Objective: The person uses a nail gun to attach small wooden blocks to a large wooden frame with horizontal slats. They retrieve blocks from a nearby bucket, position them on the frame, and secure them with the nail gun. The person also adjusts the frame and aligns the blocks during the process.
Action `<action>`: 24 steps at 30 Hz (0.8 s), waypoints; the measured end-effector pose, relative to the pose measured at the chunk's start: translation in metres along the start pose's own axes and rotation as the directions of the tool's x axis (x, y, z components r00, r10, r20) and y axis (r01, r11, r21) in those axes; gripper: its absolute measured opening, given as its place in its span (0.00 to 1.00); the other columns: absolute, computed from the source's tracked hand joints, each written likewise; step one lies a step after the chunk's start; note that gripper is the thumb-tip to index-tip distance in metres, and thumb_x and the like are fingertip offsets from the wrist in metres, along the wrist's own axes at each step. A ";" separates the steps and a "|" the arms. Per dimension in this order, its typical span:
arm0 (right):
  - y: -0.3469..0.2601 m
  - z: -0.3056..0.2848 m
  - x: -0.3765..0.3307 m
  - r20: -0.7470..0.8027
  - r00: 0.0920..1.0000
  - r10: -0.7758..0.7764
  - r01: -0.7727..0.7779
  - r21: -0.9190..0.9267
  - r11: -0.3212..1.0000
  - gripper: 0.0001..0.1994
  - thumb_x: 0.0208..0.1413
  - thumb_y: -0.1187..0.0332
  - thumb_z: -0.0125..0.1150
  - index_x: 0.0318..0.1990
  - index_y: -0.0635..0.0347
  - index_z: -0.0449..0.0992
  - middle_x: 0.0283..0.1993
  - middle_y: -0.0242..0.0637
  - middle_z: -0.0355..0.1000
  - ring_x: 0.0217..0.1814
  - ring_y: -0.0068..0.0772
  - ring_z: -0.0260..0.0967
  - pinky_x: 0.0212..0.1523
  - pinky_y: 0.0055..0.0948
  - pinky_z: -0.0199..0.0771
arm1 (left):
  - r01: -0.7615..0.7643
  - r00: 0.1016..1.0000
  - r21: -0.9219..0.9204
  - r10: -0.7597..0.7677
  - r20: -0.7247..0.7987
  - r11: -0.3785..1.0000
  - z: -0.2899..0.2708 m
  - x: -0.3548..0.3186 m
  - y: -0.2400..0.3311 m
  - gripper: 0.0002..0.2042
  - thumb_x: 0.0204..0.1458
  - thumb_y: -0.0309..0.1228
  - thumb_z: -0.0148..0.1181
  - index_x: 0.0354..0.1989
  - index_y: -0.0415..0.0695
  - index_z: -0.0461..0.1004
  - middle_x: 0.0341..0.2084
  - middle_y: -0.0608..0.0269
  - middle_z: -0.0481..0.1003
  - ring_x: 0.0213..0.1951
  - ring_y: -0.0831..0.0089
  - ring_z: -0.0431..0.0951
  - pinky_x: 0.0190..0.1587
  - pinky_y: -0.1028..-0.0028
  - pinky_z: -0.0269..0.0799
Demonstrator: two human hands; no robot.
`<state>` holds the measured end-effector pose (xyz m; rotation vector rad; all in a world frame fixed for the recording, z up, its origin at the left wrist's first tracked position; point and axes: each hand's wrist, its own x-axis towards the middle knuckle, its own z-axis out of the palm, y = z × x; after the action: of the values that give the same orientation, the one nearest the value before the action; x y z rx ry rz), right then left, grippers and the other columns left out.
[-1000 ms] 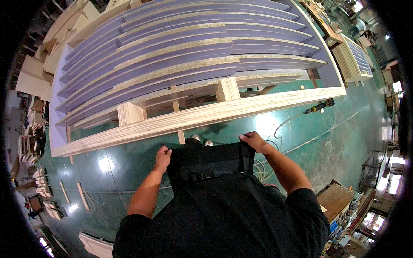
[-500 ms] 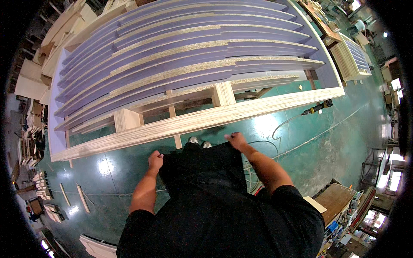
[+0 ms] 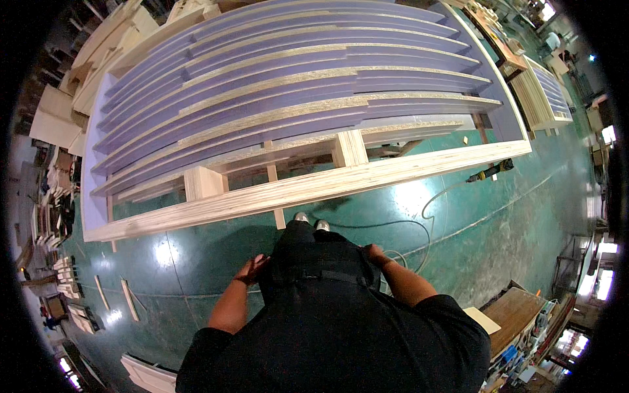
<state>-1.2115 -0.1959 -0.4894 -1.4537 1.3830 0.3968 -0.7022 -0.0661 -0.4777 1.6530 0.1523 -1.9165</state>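
Observation:
A black garment (image 3: 319,261) hangs over my front at the waist, with a strap-like band across it. My left hand (image 3: 251,268) is beside its left edge, fingers partly spread, and I see nothing held in it. On the other side my right hand (image 3: 375,255) is closed at the garment's right edge; its fingertips are partly hidden. Beyond my shoes lies a large wooden frame (image 3: 308,188) with a plywood front rail. Inside it run several long parallel slats (image 3: 275,88) with purplish faces and raw chipboard edges. Both hands are apart from the frame.
A yellow-and-black power tool (image 3: 488,172) lies on the green floor by the frame's right corner, a hose (image 3: 429,226) trailing toward me. A brown workbench (image 3: 517,318) with tools stands at lower right. Loose wood strips (image 3: 130,300) lie left. Stacked panels (image 3: 105,52) rise at far left.
Both hands have come back toward my waist. The black garment, held stretched out before, now hangs closer in. The left hand's fingers have loosened. The view has shifted slightly.

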 end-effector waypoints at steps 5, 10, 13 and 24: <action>-0.008 -0.010 -0.018 -0.010 0.999 0.050 -0.043 0.340 0.940 0.33 0.67 0.39 0.51 0.55 0.66 0.78 0.55 0.53 0.78 0.58 0.53 0.75 0.59 0.45 0.71 | 0.111 0.984 0.601 -0.171 0.044 0.792 0.040 -0.121 0.035 0.20 0.69 0.41 0.50 0.63 0.43 0.70 0.55 0.58 0.76 0.50 0.66 0.77 0.46 0.68 0.71; 0.020 -0.011 -0.034 0.044 0.973 -0.229 0.212 0.235 0.948 0.32 0.69 0.42 0.51 0.58 0.68 0.76 0.60 0.50 0.76 0.59 0.50 0.74 0.59 0.41 0.71 | 0.127 0.980 0.583 -0.191 0.050 0.803 0.006 -0.123 -0.007 0.23 0.67 0.42 0.55 0.65 0.41 0.69 0.55 0.55 0.76 0.51 0.61 0.78 0.51 0.64 0.71; 0.000 -0.003 -0.072 0.164 0.986 0.034 -0.149 0.768 0.623 0.29 0.71 0.46 0.50 0.58 0.67 0.76 0.61 0.43 0.77 0.59 0.48 0.74 0.60 0.41 0.72 | -0.074 0.997 0.654 0.057 0.048 0.753 -0.039 -0.061 -0.048 0.25 0.66 0.43 0.58 0.66 0.41 0.69 0.56 0.54 0.77 0.52 0.58 0.78 0.54 0.61 0.71; 0.033 0.017 -0.092 0.381 0.912 0.154 -0.406 0.895 0.188 0.25 0.70 0.51 0.56 0.58 0.65 0.76 0.54 0.41 0.81 0.52 0.42 0.78 0.56 0.42 0.77 | -0.140 0.955 0.816 0.293 -0.039 0.562 -0.023 0.010 -0.011 0.18 0.61 0.38 0.62 0.54 0.39 0.78 0.48 0.48 0.80 0.49 0.52 0.82 0.50 0.54 0.78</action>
<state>-1.2591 -0.1270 -0.4367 -0.0480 1.2866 -0.1456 -0.6881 -0.0503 -0.4950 2.2646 -0.9856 -1.7219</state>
